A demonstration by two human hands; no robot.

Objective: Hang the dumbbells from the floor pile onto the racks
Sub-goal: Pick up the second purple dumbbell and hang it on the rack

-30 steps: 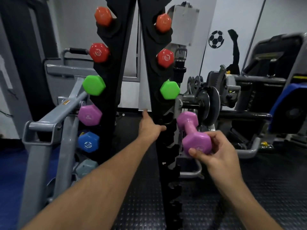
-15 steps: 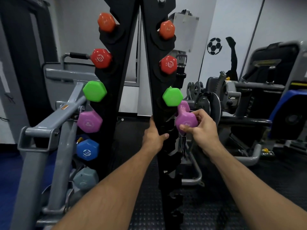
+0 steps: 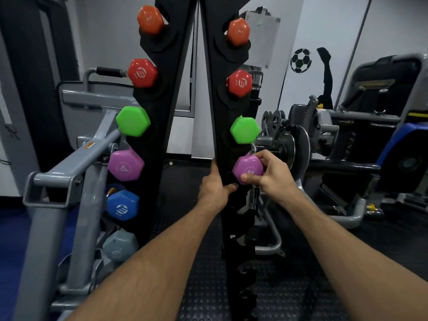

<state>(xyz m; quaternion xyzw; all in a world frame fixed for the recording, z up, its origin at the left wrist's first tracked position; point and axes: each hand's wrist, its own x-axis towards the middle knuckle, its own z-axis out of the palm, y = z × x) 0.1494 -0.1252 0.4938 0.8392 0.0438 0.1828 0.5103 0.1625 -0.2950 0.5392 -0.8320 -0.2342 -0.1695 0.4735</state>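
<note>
Your right hand pinches the purple dumbbell by its near hexagonal head, thumb below, fingers curled over the top. Its long axis runs away from you, flat matte end facing you, seated at the black rack under the green dumbbell. Your left hand grips the rack's edge, thumb just beside the purple head.

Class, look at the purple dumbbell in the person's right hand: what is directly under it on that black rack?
Under the purple dumbbell the black rack shows only bare notches, no dumbbell. The left hand grips the upright beside it; the right hand hides the dumbbell's handle.
</note>
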